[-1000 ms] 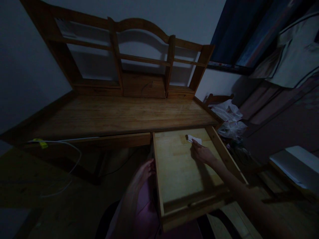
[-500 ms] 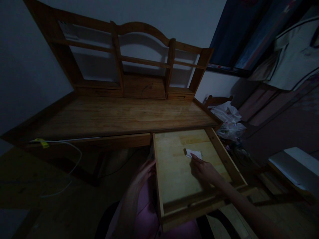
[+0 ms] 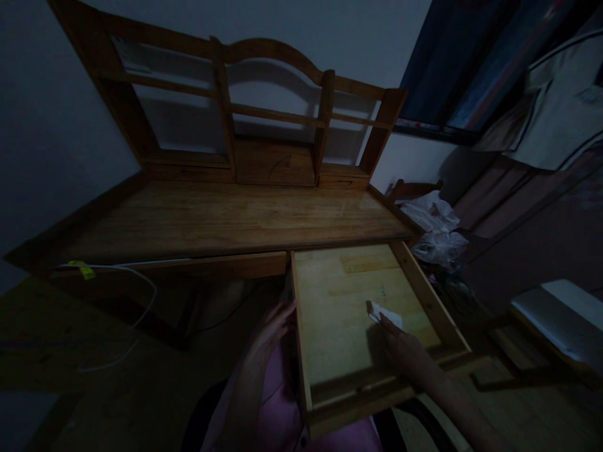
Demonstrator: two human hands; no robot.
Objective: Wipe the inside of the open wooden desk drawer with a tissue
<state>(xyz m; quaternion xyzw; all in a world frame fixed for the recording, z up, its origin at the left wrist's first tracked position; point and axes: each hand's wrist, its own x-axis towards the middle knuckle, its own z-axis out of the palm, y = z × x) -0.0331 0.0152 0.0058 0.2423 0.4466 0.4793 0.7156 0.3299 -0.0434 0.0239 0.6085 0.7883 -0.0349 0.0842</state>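
Observation:
A wooden drawer (image 3: 305,351) is pulled out from the desk over my lap. My right hand (image 3: 407,355) is closed on a folded white cloth (image 3: 387,314), pressing it to the drawer's pale bottom (image 3: 334,314), right of the middle. The cloth's left end shows a brown patch. Small dark marks (image 3: 383,290) lie on the bottom just beyond the cloth. At the drawer's left side, my left hand (image 3: 273,326) has its fingers stretched out, the tips touching the outer face of the side wall.
Behind the drawer stretches the wooden desktop (image 3: 249,213) with a shelf hutch (image 3: 274,166). A white cable with a yellow tag (image 3: 86,270) hangs at the left edge. White plastic bags (image 3: 433,213) sit beyond the right side. A stool-like piece (image 3: 546,314) stands at far right.
My right hand has moved the cloth to the right and toward me along the drawer bottom, uncovering the small dark marks. My left hand has stayed at the drawer's side.

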